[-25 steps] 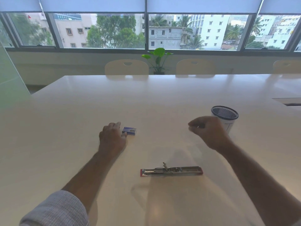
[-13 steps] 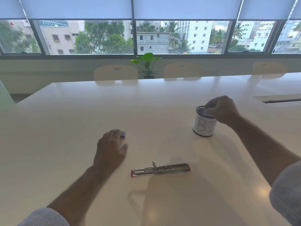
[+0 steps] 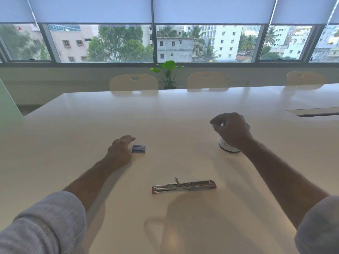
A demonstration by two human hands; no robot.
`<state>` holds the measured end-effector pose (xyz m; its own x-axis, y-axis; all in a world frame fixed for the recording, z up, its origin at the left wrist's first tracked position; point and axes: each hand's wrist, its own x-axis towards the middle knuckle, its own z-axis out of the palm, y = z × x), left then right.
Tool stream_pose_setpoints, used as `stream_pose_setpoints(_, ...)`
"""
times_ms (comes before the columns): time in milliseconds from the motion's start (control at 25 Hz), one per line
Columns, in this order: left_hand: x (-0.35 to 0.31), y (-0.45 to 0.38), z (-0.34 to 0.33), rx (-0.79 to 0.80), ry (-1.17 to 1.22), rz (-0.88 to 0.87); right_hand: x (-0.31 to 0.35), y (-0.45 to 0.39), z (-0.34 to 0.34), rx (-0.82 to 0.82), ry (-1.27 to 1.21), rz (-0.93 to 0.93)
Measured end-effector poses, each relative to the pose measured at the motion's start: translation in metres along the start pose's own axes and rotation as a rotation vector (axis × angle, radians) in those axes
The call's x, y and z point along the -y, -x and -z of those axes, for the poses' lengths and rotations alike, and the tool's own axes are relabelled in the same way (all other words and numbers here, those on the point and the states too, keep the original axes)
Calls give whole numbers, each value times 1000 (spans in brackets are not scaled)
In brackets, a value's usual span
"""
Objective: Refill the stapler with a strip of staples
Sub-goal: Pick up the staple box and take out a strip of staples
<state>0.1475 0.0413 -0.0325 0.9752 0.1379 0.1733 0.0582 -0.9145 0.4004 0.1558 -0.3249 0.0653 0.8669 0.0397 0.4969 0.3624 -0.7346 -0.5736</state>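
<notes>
The stapler (image 3: 184, 186) lies opened out flat on the white table (image 3: 165, 116) in front of me, its metal channel facing up and red plastic at both ends. A small blue staple box (image 3: 139, 149) sits further back on the left. My left hand (image 3: 120, 153) rests on the table with its fingers spread against the box's left side, not gripping it. My right hand (image 3: 232, 131) hovers over a white cup (image 3: 228, 148) at the right, fingers curled in towards the thumb, and I see nothing in them. The hand hides most of the cup.
Cream chairs (image 3: 134, 82) line the table's far edge, with a green potted plant (image 3: 169, 74) behind them under the windows. A cable slot (image 3: 315, 113) is set into the table at the far right.
My right hand has lifted from the cup's rim and drawn back towards me. My left hand has slid left off the staple box, which now shows in full.
</notes>
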Motion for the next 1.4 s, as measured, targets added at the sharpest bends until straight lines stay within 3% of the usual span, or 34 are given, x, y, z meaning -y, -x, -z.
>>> stream_pose_setpoints(80,1,-3,-1,74,7,16,9,9,-14,48,-36,45)
stream_pose_setpoints(320,-12,16,-4,-106,188,40,26,36,-48,185,-184,39)
stream_pose_setpoints(520,-43,61,3,-192,544,46,37,64,-51,266,-459,-101)
stream_pose_setpoints(640,-64,93,8,-150,821,67,51,82,-51,340,-591,-147)
stream_pose_setpoints(840,-91,128,20,-141,1062,51,71,99,-51,395,-823,-233)
stream_pose_setpoints(1160,-104,152,27,-161,1156,25,66,103,-47,508,-1035,-311)
stream_pose_setpoints(1400,-109,154,24,-153,1158,6,67,108,-52,515,-956,-264)
